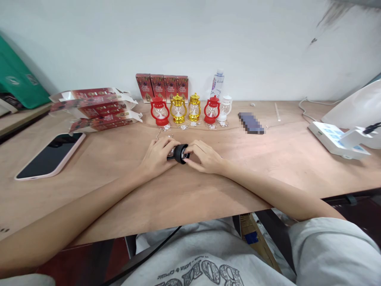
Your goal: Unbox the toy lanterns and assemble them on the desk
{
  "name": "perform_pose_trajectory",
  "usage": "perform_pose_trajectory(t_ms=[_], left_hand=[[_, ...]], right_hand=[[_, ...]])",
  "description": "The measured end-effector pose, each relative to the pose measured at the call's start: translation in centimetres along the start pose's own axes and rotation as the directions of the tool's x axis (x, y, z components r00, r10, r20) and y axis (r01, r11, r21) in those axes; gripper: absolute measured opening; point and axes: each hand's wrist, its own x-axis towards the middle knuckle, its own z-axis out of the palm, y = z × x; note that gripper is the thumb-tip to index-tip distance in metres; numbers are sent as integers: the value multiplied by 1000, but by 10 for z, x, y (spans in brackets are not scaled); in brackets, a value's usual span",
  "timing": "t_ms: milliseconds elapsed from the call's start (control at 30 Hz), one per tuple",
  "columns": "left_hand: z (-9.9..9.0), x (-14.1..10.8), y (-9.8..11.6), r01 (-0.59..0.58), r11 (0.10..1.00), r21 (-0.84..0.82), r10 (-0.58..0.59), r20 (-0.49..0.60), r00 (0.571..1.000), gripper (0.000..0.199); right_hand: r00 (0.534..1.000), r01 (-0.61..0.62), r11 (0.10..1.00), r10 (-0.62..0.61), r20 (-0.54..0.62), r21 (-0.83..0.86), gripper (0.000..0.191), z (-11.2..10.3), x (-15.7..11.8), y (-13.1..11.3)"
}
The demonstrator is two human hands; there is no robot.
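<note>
A small black lantern [180, 154] lies on its side between my hands, its base turned toward my right hand. My left hand [159, 156] is wrapped round its clear body and top, which my fingers partly hide. The thumb and fingers of my right hand [204, 157] pinch at the opening in the base; what they hold there is too small to make out. Behind them stand a red lantern [160, 112], a gold lantern [178, 109], a second gold lantern [194, 108], another red lantern [212, 110] and a white lantern [225, 109]. Small white tags [183, 127] lie in front.
Several red boxes [157, 88] stand against the wall beside a water bottle [217, 84]. Opened red cartons [102, 109] and a phone [52, 155] lie to the left. Rightward are a blurred dark flat object [251, 123] and a white power strip [337, 140] with a plug.
</note>
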Motion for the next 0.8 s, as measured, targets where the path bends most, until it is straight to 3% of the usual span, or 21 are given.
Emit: perform_pose_trajectory(t_ms=[367,533,800], left_hand=[[-1,0,1,25,1000,-7,-25,20,999,28],[-1,0,2,24,999,-21,-24,7,1000,29],[1,0,0,30,999,-19,-30,1,1000,29]], right_hand=[[999,14,997,-11,39,-74,12,4,-5,5],[999,44,988,-47,-13,-147,11,3,-3,2],[995,54,992,-63,-72,-114,8,3,-3,2]])
